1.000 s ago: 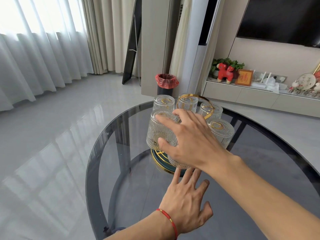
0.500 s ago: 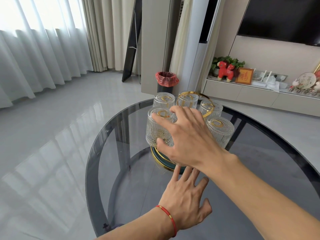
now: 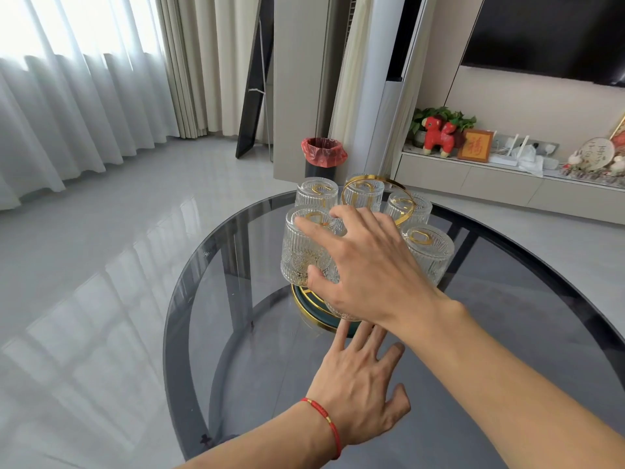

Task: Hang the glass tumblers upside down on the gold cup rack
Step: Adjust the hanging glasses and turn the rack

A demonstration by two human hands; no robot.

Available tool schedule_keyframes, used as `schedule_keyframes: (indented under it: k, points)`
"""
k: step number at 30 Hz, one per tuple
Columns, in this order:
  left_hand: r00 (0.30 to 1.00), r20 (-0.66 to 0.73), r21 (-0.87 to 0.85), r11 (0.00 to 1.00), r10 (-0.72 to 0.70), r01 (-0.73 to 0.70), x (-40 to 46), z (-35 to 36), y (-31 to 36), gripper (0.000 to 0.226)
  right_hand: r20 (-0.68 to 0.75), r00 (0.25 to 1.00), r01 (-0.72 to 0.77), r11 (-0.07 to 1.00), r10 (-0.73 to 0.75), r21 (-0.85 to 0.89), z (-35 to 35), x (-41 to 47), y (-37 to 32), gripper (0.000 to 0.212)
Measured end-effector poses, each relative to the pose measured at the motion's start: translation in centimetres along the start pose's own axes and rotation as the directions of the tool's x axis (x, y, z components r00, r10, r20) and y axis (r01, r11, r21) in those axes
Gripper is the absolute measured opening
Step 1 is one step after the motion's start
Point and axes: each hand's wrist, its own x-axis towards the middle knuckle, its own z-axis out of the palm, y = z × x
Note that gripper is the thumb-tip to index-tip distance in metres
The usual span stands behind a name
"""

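Item: gold cup rack (image 3: 378,194) on the smoked-glass table (image 3: 189,299), carrying ribbed glass tumblers (image 3: 427,255) hung upside down.

Right hand (image 3: 368,272): our grip is spread wide, fingers (image 3: 313,228) and thumb wrapped around the nearest tumbler (image 3: 334,308), grasping it over the rack's base.

Left hand (image 3: 358,387): our grip is released, fingers splayed, flat just below the right, near the rack's base.
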Motion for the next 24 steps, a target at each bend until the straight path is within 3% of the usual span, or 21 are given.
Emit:
schedule_keyframes:
  k: [5, 10, 15, 18, 24]
  points:
    - [1.000, 0.004, 0.011, 1.000, -0.007, 0.007, 0.0, 0.0, 0.0, 0.056, -0.073, 0.997, 0.005, 0.999, -0.001, 0.049, -0.2, -1.0, 0.5, 0.065]
    - [1.000, 0.020, 0.008, 1.000, -0.018, 0.018, 0.0, 0.0, 0.1, 0.058, -0.275, 0.961, 0.026, 0.990, 0.014, 0.140, 0.0, -2.6, 1.9, 0.054]
    - [0.999, 0.038, 0.011, 1.000, -0.023, 0.023, 0.1, 0.2, 0.1, 0.061, -0.418, 0.897, -0.025, 0.962, 0.142, 0.273, 0.7, -4.6, 4.0, 0.043]
    - [0.999, 0.042, 0.005, 1.000, -0.028, 0.028, 0.0, 0.1, 0.1, 0.061, -0.388, 0.912, -0.023, 0.961, 0.133, 0.276, 1.2, -5.6, 4.4, 0.048]
    - [1.000, 0.024, -0.057, 0.998, -0.001, 0.002, 0.0, -0.1, 0.0, 0.070, -0.195, 0.980, -0.007, 0.986, 0.039, 0.164, 2.0, -6.5, 3.8, 0.064]
